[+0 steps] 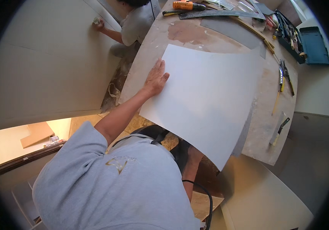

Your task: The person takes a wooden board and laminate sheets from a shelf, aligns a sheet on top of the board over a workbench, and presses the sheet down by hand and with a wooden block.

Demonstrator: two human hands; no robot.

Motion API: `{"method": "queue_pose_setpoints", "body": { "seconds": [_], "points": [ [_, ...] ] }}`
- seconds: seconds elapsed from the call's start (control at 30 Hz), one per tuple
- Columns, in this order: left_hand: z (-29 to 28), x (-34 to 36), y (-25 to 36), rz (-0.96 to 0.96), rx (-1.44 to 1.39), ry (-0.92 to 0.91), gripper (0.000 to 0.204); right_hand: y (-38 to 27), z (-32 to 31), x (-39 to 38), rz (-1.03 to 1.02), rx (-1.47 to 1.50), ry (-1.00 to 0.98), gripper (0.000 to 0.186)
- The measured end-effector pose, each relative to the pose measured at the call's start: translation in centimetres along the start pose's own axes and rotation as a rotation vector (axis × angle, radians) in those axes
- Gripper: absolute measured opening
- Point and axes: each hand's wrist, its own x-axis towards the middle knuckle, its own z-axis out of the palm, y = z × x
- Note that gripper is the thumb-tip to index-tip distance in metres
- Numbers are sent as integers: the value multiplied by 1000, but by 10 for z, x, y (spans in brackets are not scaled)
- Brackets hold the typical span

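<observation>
My left hand (156, 77) rests on the left side of a large white sheet (200, 97) lying on the work table (145, 50), its fingers extended and lying flat. The sheet's near edge reaches beyond the table's front. My right hand (194, 152) is down beneath that near edge, largely hidden by the sheet, so I cannot see its fingers or anything they hold. A grey board (244, 143) shows under the sheet's right side.
An orange drill (188, 5), metal rulers (218, 14), pliers (289, 76), a scraper (280, 130) and a teal toolbox (315, 45) lie toward the back and right. A co-worker (135, 27) reaches to a pale panel (45, 65) at the upper left.
</observation>
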Motion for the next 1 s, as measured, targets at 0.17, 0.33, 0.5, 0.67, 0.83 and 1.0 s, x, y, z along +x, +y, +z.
{"method": "queue_pose_setpoints", "body": {
  "seconds": [0.17,0.33,0.5,0.67,0.83,1.0],
  "points": [
    [-1,1,7,31,-63,36,83,-35,-19,9,317,138,-38,36],
    [4,0,0,-3,0,52,81,-21,-88,25,941,932,520,33],
    [15,0,0,-15,83,35,72,15,-146,25,872,1114,543,35],
    [8,2,5,-52,121,23,79,37,-140,23,793,1155,541,22],
    [10,6,11,-49,179,20,82,48,-137,24,810,1147,558,27],
    [12,5,34,-90,368,-34,76,59,-145,19,926,966,457,38]
  ]
}}
